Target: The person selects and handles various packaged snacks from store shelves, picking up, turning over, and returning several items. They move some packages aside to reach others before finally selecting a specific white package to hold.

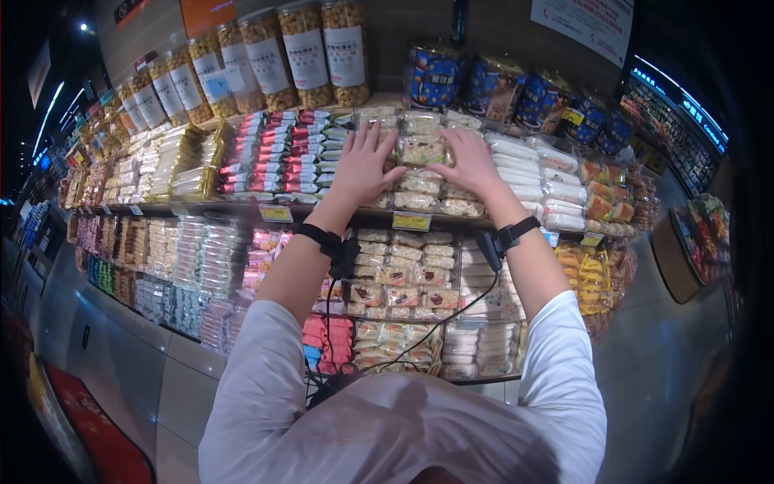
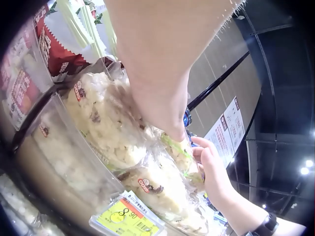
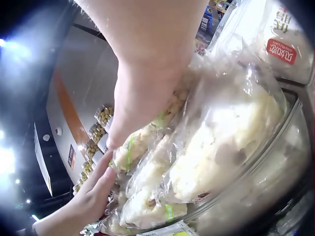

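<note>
In the head view my left hand (image 1: 367, 165) lies over the upper shelf's clear-wrapped pale snack bars, fingers spread and pointing away. Opposite it, my right hand (image 1: 472, 165) rests on the same stack with its fingers extended. Between the two thumbs sits a clear-wrapped snack packet (image 1: 422, 152) with green print. The left wrist view shows the right hand (image 2: 214, 169) beside the green-printed packet (image 2: 178, 153), with larger wrapped bars (image 2: 106, 118) nearer. From the right wrist, the left hand (image 3: 91, 196) appears at the stack's far side; my right fingertips are hidden there.
Red-and-white wrapped snacks (image 1: 278, 153) lie left of the stack, white packets (image 1: 516, 165) right. Tall jars (image 1: 302, 60) and blue tubs (image 1: 435, 77) stand behind. A yellow price tag (image 1: 411, 221) hangs on the shelf edge, above a lower shelf of packets (image 1: 403, 278).
</note>
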Demonstrator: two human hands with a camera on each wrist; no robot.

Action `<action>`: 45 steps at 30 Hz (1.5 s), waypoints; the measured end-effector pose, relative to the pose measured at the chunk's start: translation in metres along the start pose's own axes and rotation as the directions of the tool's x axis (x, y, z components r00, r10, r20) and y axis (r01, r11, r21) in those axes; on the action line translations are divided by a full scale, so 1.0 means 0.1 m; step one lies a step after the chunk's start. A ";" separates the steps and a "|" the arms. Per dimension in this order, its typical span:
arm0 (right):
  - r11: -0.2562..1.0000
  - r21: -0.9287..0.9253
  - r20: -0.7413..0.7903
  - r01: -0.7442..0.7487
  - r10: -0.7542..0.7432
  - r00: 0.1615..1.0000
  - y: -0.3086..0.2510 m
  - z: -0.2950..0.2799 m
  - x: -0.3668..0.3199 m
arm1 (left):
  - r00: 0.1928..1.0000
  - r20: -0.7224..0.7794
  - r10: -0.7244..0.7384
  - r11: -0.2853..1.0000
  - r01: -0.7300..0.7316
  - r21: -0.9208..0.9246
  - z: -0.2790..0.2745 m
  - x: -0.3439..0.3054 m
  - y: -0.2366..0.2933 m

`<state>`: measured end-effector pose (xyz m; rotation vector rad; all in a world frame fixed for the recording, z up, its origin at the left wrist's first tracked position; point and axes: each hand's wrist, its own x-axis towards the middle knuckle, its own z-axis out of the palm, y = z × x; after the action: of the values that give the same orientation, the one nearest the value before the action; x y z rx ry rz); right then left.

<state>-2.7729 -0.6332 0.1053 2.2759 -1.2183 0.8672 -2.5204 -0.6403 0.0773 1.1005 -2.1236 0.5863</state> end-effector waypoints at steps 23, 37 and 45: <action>0.990 0.139 -0.245 0.019 0.016 0.969 -0.76 0.11 -1.13 | 0.989 0.054 0.137 0.963 -0.121 -0.239 -0.05 -1.05 0.82; 0.979 0.203 -0.234 -0.023 0.071 0.970 -0.82 0.07 -1.25 | 0.998 0.057 -0.009 0.998 0.005 0.061 -0.11 0.01 -0.23; 0.995 0.044 -0.178 -0.090 0.097 0.979 -0.74 0.03 -0.79 | 0.996 -0.064 -0.068 0.995 0.063 -0.079 -0.15 0.08 -0.24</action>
<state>-2.7433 -0.5495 0.0439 2.1279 -1.2449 1.1120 -2.4985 -0.6478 0.0956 1.0889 -2.0275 0.4996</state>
